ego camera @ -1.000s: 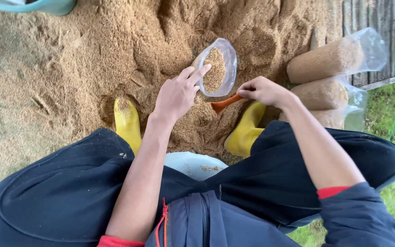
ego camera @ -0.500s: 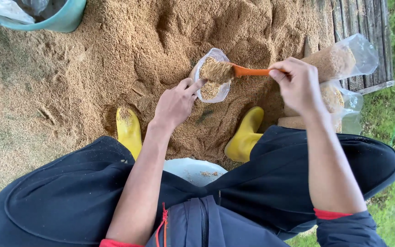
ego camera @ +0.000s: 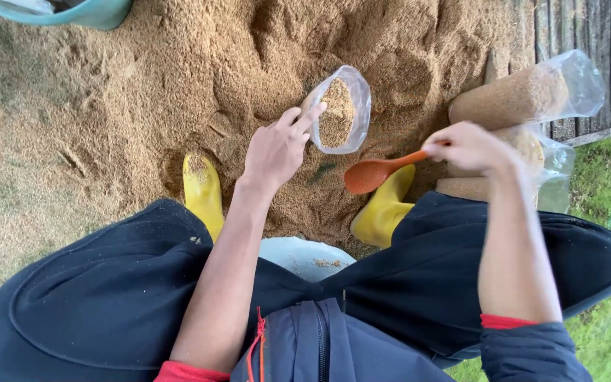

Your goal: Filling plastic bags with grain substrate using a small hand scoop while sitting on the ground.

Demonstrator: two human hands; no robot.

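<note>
orange scoop [ego camera: 376,172] lay roughly level, bowl toward the left hand [ego camera: 277,148], handle gripped in the closed right hand [ego camera: 469,147], just below the clear bag [ego camera: 341,110]. left fingers pinched the bag's open rim; it was part-filled with sawdust. two packed bags [ego camera: 525,95] lay at right.

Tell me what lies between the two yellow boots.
Between the left yellow boot and right yellow boot, the head view shows only loose sawdust; the left hand reaches above it.
</note>
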